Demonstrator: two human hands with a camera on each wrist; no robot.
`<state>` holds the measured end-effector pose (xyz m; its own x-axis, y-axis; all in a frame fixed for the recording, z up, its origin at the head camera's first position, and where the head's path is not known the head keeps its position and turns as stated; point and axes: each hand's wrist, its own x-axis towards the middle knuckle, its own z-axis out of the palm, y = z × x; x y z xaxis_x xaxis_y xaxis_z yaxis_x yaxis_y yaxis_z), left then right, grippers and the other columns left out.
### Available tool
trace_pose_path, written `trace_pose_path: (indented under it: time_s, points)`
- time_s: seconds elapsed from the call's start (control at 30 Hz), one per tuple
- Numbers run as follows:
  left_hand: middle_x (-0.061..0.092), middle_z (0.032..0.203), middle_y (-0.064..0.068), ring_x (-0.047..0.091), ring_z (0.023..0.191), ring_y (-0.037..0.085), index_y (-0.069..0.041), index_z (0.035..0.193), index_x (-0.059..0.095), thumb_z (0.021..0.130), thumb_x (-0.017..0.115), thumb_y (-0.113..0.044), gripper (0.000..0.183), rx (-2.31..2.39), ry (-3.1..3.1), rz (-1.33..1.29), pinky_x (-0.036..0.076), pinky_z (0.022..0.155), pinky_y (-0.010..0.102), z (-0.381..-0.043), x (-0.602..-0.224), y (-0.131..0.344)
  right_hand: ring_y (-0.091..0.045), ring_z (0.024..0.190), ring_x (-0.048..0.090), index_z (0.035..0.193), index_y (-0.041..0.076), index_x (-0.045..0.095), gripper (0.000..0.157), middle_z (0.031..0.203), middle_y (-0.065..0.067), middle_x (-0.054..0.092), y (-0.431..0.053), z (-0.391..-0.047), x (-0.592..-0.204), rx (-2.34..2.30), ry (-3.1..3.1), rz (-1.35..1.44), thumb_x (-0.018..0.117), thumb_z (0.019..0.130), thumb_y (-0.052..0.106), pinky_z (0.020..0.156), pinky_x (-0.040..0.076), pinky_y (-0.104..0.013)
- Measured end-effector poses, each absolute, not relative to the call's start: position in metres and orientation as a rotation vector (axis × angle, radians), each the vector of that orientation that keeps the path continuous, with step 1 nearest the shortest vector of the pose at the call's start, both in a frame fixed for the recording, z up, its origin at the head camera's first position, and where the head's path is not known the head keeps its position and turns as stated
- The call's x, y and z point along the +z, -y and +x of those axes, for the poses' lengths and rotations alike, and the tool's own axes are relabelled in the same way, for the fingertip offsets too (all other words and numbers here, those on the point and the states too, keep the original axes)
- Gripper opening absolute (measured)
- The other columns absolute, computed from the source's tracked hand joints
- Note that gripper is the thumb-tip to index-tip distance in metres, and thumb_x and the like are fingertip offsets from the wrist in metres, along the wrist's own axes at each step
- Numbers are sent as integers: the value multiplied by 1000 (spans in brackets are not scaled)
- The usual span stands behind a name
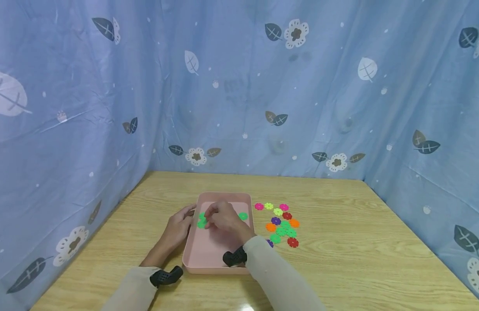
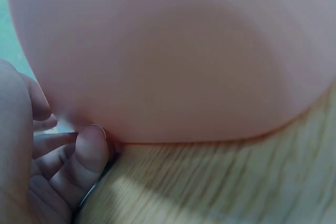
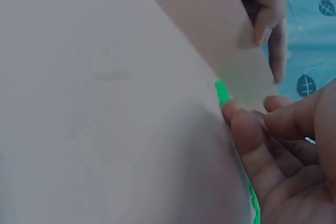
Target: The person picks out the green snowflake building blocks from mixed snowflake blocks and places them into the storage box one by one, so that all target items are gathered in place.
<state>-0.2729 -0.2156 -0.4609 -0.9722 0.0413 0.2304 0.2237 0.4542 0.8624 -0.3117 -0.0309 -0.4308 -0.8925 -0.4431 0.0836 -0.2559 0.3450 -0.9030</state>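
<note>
A pink tray [image 1: 220, 255] stands on the wooden table. My left hand [image 1: 179, 222] rests along its left side, touching the outer wall; in the left wrist view, its fingertips [image 2: 92, 142] meet the wall near the table. Inside the tray, my right hand [image 1: 225, 217] is low at the left part with fingers bent. Green flower-shaped discs [image 1: 201, 223] lie beside its fingertips. From the right wrist, a green disc [image 3: 222, 93] shows at the fingertip, partly hidden; whether it is pinched cannot be told. Another green disc [image 1: 243, 216] lies near the tray's right wall.
Right of the tray, several flower-shaped discs are spread on the table [image 1: 340, 229]: pink [image 1: 283, 207], yellow [image 1: 268, 206], orange [image 1: 294, 223], purple [image 1: 276, 221], red [image 1: 293, 242] and green [image 1: 275, 238]. A blue patterned curtain [image 1: 239, 86] encloses the back and sides.
</note>
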Motion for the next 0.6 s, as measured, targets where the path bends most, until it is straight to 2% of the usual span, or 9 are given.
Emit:
trace_pose_path:
  time_s: [0.3,0.6]
  points:
    - [60,140,21,56,131,37,-4,149,49,100,42,-11,50,-1554,2505,-234,46,107,52,-271,-461,214,-31,79,74,102,-11,69,18,98,-22,71,29,-309,-421,-1658,-2405,-664,53,94,-9,65,61,-36]
    - [59,141,22,59,128,38,-3,149,48,100,41,-10,50,-1525,2510,-253,48,104,52,-271,-461,214,-35,85,72,102,-6,71,15,105,-26,70,13,-303,-407,-1703,-2448,-643,58,95,-5,65,60,-36]
